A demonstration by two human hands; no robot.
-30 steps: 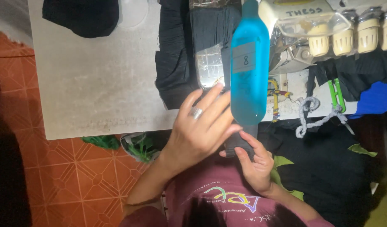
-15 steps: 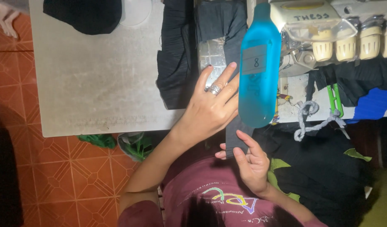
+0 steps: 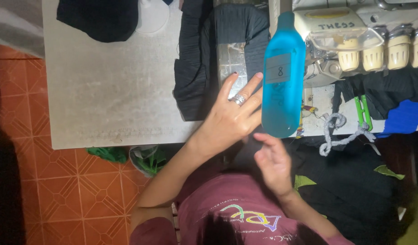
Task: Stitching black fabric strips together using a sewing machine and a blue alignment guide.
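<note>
black fabric (image 3: 197, 68) under left fingers (image 3: 245, 88)

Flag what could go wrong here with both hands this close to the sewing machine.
1. The left hand lies flat on the black fabric beside the machine; its fingertips sit near the stitching area and could get caught.
2. The ring might snag cloth or thread.
3. The blue bottle blocks the view of the work, and the right hand is open below the table edge, guiding nothing.
</note>
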